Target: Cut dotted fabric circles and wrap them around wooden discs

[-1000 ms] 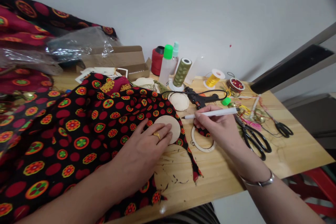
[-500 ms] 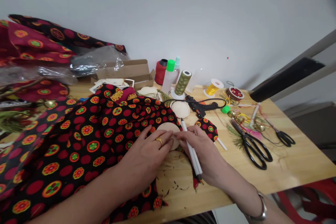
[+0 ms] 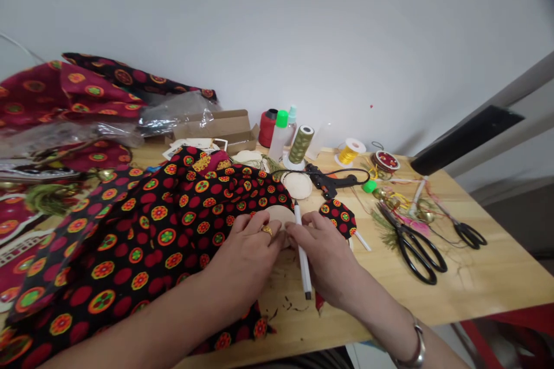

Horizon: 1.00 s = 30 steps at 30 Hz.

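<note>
Starting at your left, the patterned fabric (image 3: 167, 236) lies bunched; any tug on its folds could drag the edge beneath your work. Your left hand (image 3: 246, 253) has its fingers bent over the pale disc (image 3: 279, 216), which sits at the fabric's edge; whether they pinch or merely press, I cannot tell. Uneven pressure might make it slide. The pen (image 3: 305, 265) is gripped in your right hand (image 3: 326, 259), whose fingertips also reach the disc. Its dark tip points away, close to another disc (image 3: 296, 185), so a careless wrist turn could leave a stray mark.
</note>
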### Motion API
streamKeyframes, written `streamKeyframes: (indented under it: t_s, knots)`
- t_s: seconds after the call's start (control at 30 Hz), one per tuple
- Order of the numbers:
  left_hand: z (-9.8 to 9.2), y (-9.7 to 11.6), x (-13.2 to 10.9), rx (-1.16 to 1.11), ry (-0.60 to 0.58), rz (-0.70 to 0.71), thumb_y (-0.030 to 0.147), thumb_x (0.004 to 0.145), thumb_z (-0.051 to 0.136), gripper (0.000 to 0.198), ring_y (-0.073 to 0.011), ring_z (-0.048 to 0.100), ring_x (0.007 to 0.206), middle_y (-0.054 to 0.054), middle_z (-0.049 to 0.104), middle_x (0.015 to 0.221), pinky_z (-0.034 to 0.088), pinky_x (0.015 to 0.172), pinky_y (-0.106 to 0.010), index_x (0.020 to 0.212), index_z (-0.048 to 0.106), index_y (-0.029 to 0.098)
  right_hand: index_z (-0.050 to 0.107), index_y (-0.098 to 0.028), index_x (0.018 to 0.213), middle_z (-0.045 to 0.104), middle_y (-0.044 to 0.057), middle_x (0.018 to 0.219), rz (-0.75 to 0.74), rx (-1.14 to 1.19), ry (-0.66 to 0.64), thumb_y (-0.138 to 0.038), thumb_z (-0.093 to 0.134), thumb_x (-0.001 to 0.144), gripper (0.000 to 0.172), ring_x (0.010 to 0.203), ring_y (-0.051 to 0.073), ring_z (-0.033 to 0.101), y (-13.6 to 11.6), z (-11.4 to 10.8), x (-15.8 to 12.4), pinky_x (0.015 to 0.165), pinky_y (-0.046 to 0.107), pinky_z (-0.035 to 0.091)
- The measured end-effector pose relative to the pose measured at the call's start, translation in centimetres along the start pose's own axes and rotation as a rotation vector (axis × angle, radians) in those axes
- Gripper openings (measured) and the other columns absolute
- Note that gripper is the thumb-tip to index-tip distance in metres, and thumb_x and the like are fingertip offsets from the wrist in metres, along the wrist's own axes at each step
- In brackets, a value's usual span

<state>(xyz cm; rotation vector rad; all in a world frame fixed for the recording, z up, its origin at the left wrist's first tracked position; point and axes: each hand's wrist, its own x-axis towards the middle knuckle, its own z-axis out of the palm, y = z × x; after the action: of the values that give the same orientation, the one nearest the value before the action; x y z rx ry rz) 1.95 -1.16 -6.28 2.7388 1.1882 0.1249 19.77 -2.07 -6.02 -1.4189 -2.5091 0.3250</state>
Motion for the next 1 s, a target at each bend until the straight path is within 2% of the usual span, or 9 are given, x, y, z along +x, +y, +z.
streamKeyframes:
  t_s: [0.07, 0.17, 0.27, 0.33, 0.5, 0.7, 0.8, 0.9, 1.0]
  knots:
    - [-0.5, 0.7, 0.4, 0.046, -0.079, -0.009, 0.007, 0.084, 0.044, 0.034, -0.0285, 0.056, 0.099, -0.015, 0.066, 0.107, 0.048, 0.080, -0.045, 0.113, 0.062, 0.010, 0.059, -0.019, 0.087, 0.059, 0.005, 0.081, 0.015, 0.030, -0.004, -0.002, 0.055, 0.069, 0.026, 0.085, 0.022, 0.047, 0.0, -0.1, 0.1, 0.067, 0.028, 0.039]
    - [-0.8, 2.1, 1.0, 0.129, -0.196, -0.056, 0.000, 0.083, 0.038, 0.041, -0.0268, 0.061, 0.094, -0.017, 0.067, 0.106, 0.051, 0.072, -0.039, 0.117, 0.060, 0.008, 0.060, -0.020, 0.087, 0.055, 0.005, 0.084, 0.039, 0.109, 0.033, -0.001, 0.053, 0.072, 0.025, 0.085, 0.020, 0.049, 0.2, 0.2, 0.1, 0.067, 0.027, 0.039]
    - [-0.8, 3.7, 1.5, 0.153, -0.254, -0.171, 0.000, 0.083, 0.039, 0.049, -0.0256, 0.065, 0.089, -0.019, 0.064, 0.117, 0.053, 0.065, -0.035, 0.129, 0.053, 0.011, 0.061, -0.023, 0.087, 0.052, 0.003, 0.084, 0.069, 0.228, 0.083, -0.003, 0.050, 0.078, 0.024, 0.082, 0.019, 0.052, 0.8, 0.9, 0.0, 0.064, 0.027, 0.039]
    - [-0.5, 4.8, 1.8, 0.169, -0.243, -0.228, 0.000, 0.083, 0.040, 0.051, -0.0246, 0.066, 0.085, -0.021, 0.062, 0.121, 0.053, 0.063, -0.033, 0.131, 0.053, 0.012, 0.061, -0.024, 0.090, 0.052, 0.003, 0.084, 0.108, 0.319, 0.098, -0.006, 0.050, 0.080, 0.024, 0.079, 0.019, 0.053, 1.0, 1.5, -0.1, 0.062, 0.027, 0.039]
    - [0.6, 6.3, 2.2, 0.213, -0.091, -0.321, 0.001, 0.083, 0.041, 0.047, -0.0240, 0.065, 0.082, -0.020, 0.066, 0.112, 0.052, 0.059, -0.032, 0.126, 0.057, 0.010, 0.061, -0.024, 0.096, 0.052, 0.004, 0.086, 0.214, 0.476, 0.101, -0.014, 0.045, 0.089, 0.020, 0.070, 0.017, 0.055, 1.0, 1.8, 0.0, 0.058, 0.027, 0.041]
    - [2.0, 6.1, 1.9, 0.244, 0.141, -0.312, 0.016, 0.086, 0.049, 0.035, -0.0298, 0.059, 0.098, -0.015, 0.068, 0.108, 0.051, 0.076, -0.044, 0.117, 0.065, 0.012, 0.064, -0.026, 0.097, 0.053, 0.005, 0.091, 0.223, 0.509, 0.059, -0.017, 0.047, 0.090, 0.021, 0.073, 0.017, 0.057, 1.0, 1.7, 0.0, 0.061, 0.027, 0.044]
    - [2.8, 6.1, 1.8, 0.258, 0.182, -0.275, 0.018, 0.084, 0.055, 0.035, -0.0316, 0.058, 0.101, -0.016, 0.068, 0.112, 0.049, 0.080, -0.045, 0.116, 0.066, 0.011, 0.063, -0.026, 0.103, 0.056, 0.005, 0.089, 0.226, 0.522, 0.071, -0.021, 0.041, 0.094, 0.024, 0.070, 0.016, 0.058, 1.1, 2.0, 0.0, 0.059, 0.026, 0.046]
    - [3.3, 6.2, 1.7, 0.264, 0.200, -0.248, 0.027, 0.082, 0.062, 0.040, -0.0312, 0.060, 0.098, -0.018, 0.068, 0.112, 0.048, 0.080, -0.043, 0.117, 0.065, 0.009, 0.064, -0.026, 0.106, 0.059, 0.005, 0.090, 0.185, 0.534, 0.060, -0.025, 0.043, 0.095, 0.024, 0.073, 0.016, 0.060, 1.2, 1.4, 0.0, 0.063, 0.027, 0.048]
    - [3.4, 6.3, 1.6, 0.245, 0.289, -0.260, 0.046, 0.077, 0.066, 0.056, -0.0309, 0.061, 0.097, -0.019, 0.070, 0.110, 0.047, 0.082, -0.041, 0.116, 0.066, 0.006, 0.064, -0.026, 0.111, 0.062, 0.006, 0.097, 0.143, 0.554, 0.038, -0.026, 0.046, 0.094, 0.025, 0.085, 0.017, 0.062, 1.3, -0.4, 0.1, 0.074, 0.028, 0.050]
